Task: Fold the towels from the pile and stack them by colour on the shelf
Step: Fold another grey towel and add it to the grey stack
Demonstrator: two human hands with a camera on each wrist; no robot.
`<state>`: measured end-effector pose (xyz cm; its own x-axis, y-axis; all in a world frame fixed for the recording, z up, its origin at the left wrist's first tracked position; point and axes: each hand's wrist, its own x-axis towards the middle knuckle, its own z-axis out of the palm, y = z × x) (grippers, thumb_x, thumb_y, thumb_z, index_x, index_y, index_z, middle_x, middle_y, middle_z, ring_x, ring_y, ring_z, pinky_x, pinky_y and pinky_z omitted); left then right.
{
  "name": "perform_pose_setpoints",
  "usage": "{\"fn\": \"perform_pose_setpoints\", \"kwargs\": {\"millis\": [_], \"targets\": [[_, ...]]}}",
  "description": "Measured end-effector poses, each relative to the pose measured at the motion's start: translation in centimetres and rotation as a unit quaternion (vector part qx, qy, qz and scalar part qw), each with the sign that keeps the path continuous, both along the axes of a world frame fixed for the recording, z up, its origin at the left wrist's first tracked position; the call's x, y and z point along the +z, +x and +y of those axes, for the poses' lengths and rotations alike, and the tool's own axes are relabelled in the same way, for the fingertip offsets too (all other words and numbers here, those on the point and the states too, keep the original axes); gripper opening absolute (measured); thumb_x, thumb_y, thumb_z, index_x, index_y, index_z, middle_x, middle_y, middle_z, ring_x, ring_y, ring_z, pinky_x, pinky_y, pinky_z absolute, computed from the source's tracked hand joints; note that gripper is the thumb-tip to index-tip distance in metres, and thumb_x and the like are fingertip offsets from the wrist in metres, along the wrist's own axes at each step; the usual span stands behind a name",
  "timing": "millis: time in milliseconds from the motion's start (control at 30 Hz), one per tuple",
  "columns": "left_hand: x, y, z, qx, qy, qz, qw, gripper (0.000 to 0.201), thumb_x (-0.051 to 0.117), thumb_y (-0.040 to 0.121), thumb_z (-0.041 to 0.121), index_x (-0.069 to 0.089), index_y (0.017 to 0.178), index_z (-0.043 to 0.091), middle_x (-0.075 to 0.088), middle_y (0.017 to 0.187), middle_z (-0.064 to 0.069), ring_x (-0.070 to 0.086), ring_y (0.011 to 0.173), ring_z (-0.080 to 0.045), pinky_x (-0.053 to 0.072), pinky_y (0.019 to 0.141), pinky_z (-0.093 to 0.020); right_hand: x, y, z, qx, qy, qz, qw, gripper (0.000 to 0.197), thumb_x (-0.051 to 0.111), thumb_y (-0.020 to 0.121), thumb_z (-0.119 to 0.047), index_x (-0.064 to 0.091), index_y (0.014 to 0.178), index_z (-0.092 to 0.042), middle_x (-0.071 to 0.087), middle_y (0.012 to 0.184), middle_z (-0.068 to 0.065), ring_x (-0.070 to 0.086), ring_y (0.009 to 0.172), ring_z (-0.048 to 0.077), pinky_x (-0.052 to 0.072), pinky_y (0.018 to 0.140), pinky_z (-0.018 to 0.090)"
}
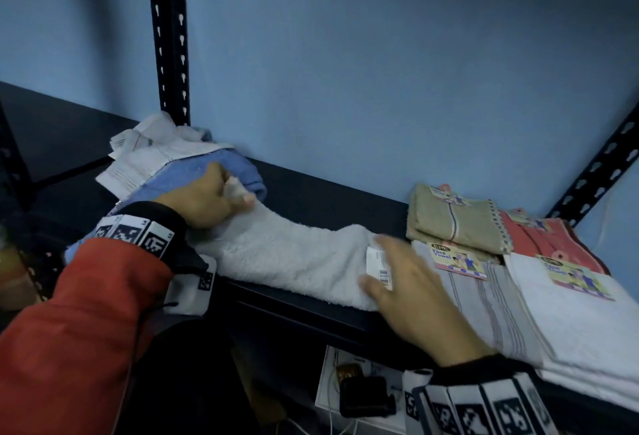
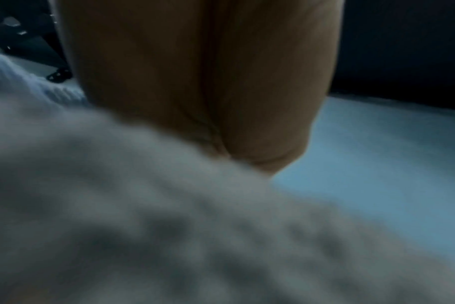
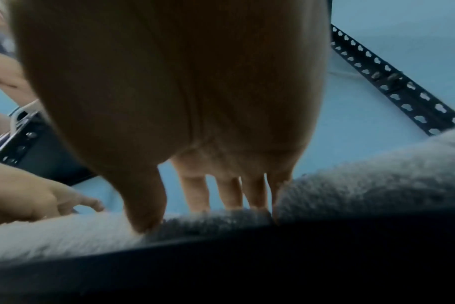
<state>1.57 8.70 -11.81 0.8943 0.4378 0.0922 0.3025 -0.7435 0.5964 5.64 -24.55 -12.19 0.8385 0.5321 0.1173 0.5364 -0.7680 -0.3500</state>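
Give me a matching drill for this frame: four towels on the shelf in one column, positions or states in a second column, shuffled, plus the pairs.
Things:
1. white fluffy towel
2. blue towel
3. beige towel
4. coral towel

Places or states:
A. folded at the back, left of the coral one
B. far left, under paper labels
C. stretched between the left hand and right hand
D. back right, near the slanted shelf post

Pairs: 1-C, 2-B, 3-A, 4-D
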Motion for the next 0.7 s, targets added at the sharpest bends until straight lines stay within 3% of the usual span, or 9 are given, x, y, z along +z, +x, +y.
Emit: {"fn": "perform_pose_setpoints", "kwargs": {"millis": [67, 167, 300, 367, 467, 533, 600, 633, 700], "targets": [[-0.5, -0.1, 1.3, -0.025, 0.027, 0.015, 0.999, 0.051, 0.073, 0.090, 0.018, 0.039, 0.128, 0.010, 0.052, 0.090, -0.001, 0.054, 0.086, -0.022, 0.042, 0.083, -0.035, -0.4, -0.5, 0.2, 0.034, -0.063, 0.060, 0.996, 0.054, 0.047, 0.103, -0.043, 0.032, 0.153, -0.028, 0.027, 0.162, -0.002, 0.025, 0.148, 0.016, 0.025, 0.117, 0.033], [-1.0, 0.0, 2.9, -0.010, 0.073, -0.026, 0.997, 0.052, 0.069, 0.084, -0.002, 0.049, 0.132, 0.010, 0.053, 0.081, 0.002, 0.058, 0.084, -0.029, 0.042, 0.078, -0.035, -0.6, -0.9, 0.5, 0.032, -0.095, 0.045, 0.994, 0.052, 0.041, 0.104, -0.048, 0.035, 0.152, -0.030, 0.028, 0.162, -0.003, 0.024, 0.148, 0.017, 0.026, 0.116, 0.034], [-1.3, 0.4, 3.5, -0.011, 0.090, -0.074, 0.993, 0.046, 0.063, 0.083, -0.009, 0.059, 0.123, 0.012, 0.054, 0.076, 0.008, 0.059, 0.079, -0.026, 0.038, 0.078, -0.030, -1.1, -0.7, 1.1, 0.025, -0.095, -0.031, 0.995, 0.037, 0.034, 0.103, -0.054, 0.053, 0.131, -0.039, 0.047, 0.129, -0.012, 0.042, 0.124, 0.015, 0.035, 0.098, 0.036], [-1.1, 0.4, 2.9, -0.003, 0.082, -0.075, 0.994, 0.044, 0.060, 0.084, -0.008, 0.060, 0.122, 0.013, 0.063, 0.089, 0.000, 0.063, 0.094, -0.033, 0.043, 0.083, -0.033, -1.7, -0.9, 1.5, 0.003, -0.077, -0.071, 0.994, 0.031, 0.035, 0.104, -0.052, 0.057, 0.117, -0.036, 0.044, 0.112, -0.011, 0.044, 0.113, 0.015, 0.034, 0.088, 0.034], [-0.6, 0.4, -0.1, -0.011, 0.153, -0.038, 0.988, 0.034, 0.061, 0.092, 0.008, 0.062, 0.125, 0.012, 0.065, 0.120, -0.012, 0.060, 0.112, -0.034, 0.045, 0.098, -0.040, -2.6, -1.2, 2.0, -0.022, -0.061, -0.138, 0.988, 0.031, 0.039, 0.100, -0.045, 0.059, 0.117, -0.031, 0.046, 0.106, -0.007, 0.046, 0.104, 0.018, 0.035, 0.082, 0.035], [-0.8, 0.7, -3.9, -0.060, 0.227, -0.031, 0.972, 0.031, 0.059, 0.094, 0.024, 0.063, 0.125, 0.018, 0.062, 0.124, -0.009, 0.059, 0.115, -0.032, 0.046, 0.100, -0.044, -3.2, -1.0, 2.2, -0.030, -0.056, -0.136, 0.989, 0.043, 0.034, 0.093, -0.043, 0.058, 0.126, -0.029, 0.048, 0.111, -0.004, 0.045, 0.106, 0.019, 0.037, 0.084, 0.036], [-1.7, 0.8, -8.8, -0.147, 0.229, -0.046, 0.961, 0.034, 0.051, 0.096, 0.031, 0.061, 0.127, 0.023, 0.059, 0.122, -0.006, 0.058, 0.114, -0.031, 0.046, 0.099, -0.045, -3.7, -0.7, 2.4, -0.035, -0.069, -0.111, 0.991, 0.053, 0.026, 0.091, -0.043, 0.053, 0.134, -0.028, 0.046, 0.139, 0.001, 0.039, 0.127, 0.022, 0.035, 0.098, 0.038], [-2.3, 0.9, -11.3, -0.188, 0.223, -0.028, 0.956, 0.036, 0.046, 0.098, 0.033, 0.058, 0.131, 0.024, 0.056, 0.126, -0.007, 0.056, 0.118, -0.032, 0.045, 0.102, -0.046, -4.1, -0.6, 2.5, -0.033, -0.075, -0.108, 0.991, 0.057, 0.020, 0.091, -0.043, 0.048, 0.138, -0.028, 0.037, 0.154, 0.001, 0.030, 0.140, 0.022, 0.032, 0.106, 0.039], [-3.3, 0.7, -15.3, -0.214, 0.222, 0.064, 0.949, 0.044, 0.036, 0.104, 0.038, 0.041, 0.147, 0.029, 0.040, 0.151, -0.011, 0.037, 0.140, -0.038, 0.030, 0.116, -0.053, -4.6, -0.5, 2.5, -0.021, -0.083, -0.111, 0.990, 0.067, 0.004, 0.090, -0.043, 0.038, 0.145, -0.027, 0.025, 0.164, -0.003, 0.015, 0.153, 0.018, 0.025, 0.114, 0.040]]}}
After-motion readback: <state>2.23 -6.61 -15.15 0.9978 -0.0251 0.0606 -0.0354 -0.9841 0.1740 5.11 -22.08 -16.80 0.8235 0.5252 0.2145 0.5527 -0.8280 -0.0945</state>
